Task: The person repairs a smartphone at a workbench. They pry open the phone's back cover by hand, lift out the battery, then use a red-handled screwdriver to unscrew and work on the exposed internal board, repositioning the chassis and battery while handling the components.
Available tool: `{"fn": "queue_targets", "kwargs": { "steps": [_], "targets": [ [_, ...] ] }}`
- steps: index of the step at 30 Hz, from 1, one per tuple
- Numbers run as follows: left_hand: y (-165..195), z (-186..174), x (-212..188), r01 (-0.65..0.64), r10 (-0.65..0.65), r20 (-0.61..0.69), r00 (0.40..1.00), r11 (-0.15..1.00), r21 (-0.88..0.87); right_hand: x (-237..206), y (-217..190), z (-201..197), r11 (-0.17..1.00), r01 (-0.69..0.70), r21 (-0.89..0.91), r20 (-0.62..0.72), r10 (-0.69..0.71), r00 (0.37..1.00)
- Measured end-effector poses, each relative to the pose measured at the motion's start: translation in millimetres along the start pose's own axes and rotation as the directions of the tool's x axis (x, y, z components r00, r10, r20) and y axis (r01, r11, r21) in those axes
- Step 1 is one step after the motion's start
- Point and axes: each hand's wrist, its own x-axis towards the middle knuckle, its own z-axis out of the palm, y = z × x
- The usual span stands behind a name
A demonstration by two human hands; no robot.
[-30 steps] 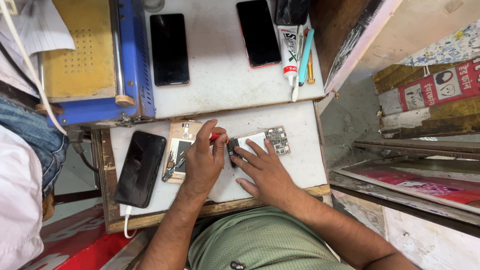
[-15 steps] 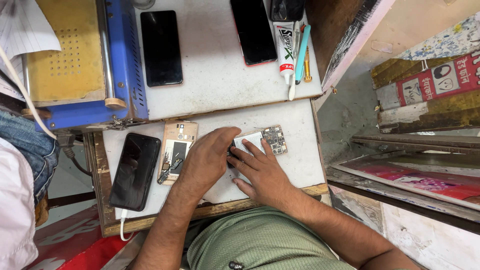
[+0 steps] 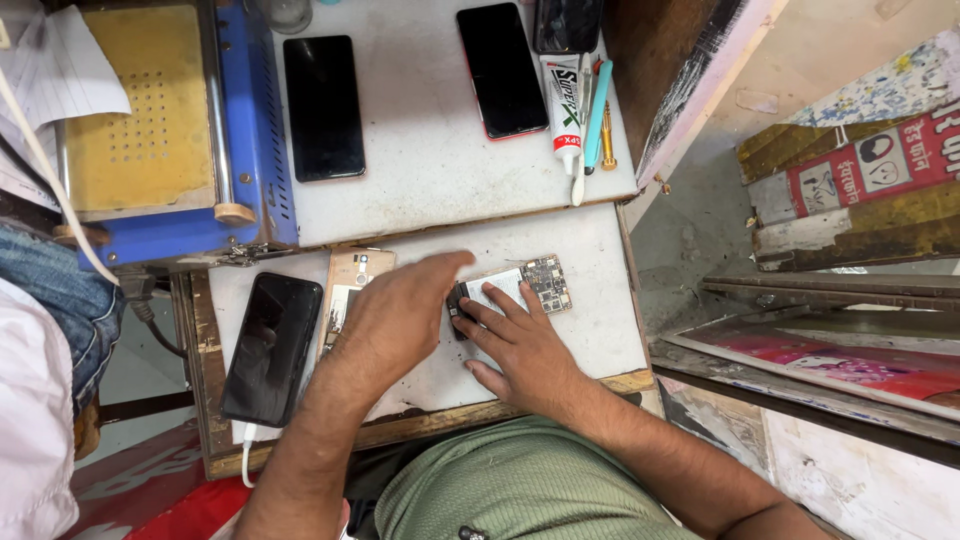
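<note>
Left grip [image 3: 395,315] loose, fingers curved down over the gold phone back [image 3: 352,290], holding nothing seen. Right grip [image 3: 520,345] flat and spread, pressing on the circuit board [image 3: 530,285] in the middle of the white worktop [image 3: 600,330]. Black phone [image 3: 270,345] lying just left of the gold back.

Left hand [image 3: 395,315] lies palm-down, right hand [image 3: 520,345] beside it, fingers [image 3: 500,310] spread.
</note>
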Motion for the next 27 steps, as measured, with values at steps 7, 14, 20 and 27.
{"fn": "queue_targets", "kwargs": {
  "steps": [7, 14, 20, 27],
  "targets": [
    [3, -5, 1, 0.098, -0.103, 0.116, 0.988, 0.994, 0.052, -1, 1, 2, 1.0, 0.015, 0.02, -0.009, -0.015, 1.0],
    [-4, -2, 1, 0.104, -0.104, -0.001, 0.995, 0.994, -0.015, -7, 6, 3, 0.982, 0.012, 0.187, -0.135, 0.013, 0.991],
    [-6, -2, 5, 0.301, -0.341, 0.229, 0.912, 0.934, 0.191, -7, 8, 8, 0.979, -0.01, 0.203, -0.136, 0.039, 0.99],
    [-8, -1, 4, 0.162, -0.185, 0.146, 0.972, 0.974, 0.157, -7, 9, 8, 0.964, -0.017, 0.266, -0.192, 0.07, 0.979]
  ]
}}
